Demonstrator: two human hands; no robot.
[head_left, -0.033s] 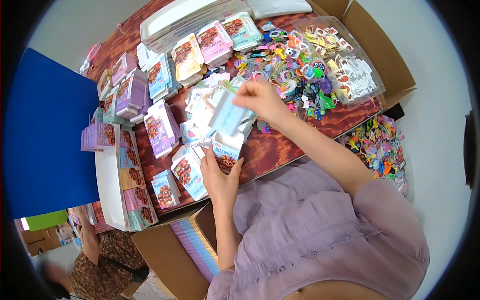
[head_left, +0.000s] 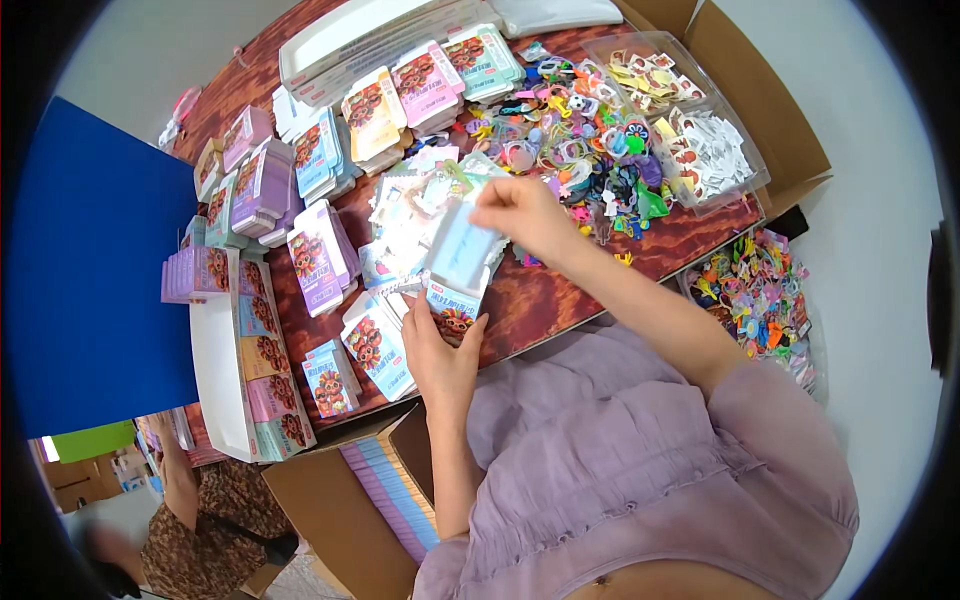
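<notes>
- Left hand [head_left: 440,350] grips the bottom of a small printed carton [head_left: 462,268], holding it upright just above the wooden table [head_left: 560,290].
- Right hand [head_left: 520,212] pinches the carton's top flap; looks like the box-filling or closing step.
- Next move likely needs a trinket from the colourful pile [head_left: 590,150] beyond the right hand.
- Flat cartons [head_left: 375,340] lie left of the left hand.

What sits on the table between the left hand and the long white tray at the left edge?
In the head view, stacks of flat printed cartons lie on the brown table between the left hand and the white tray.
</notes>
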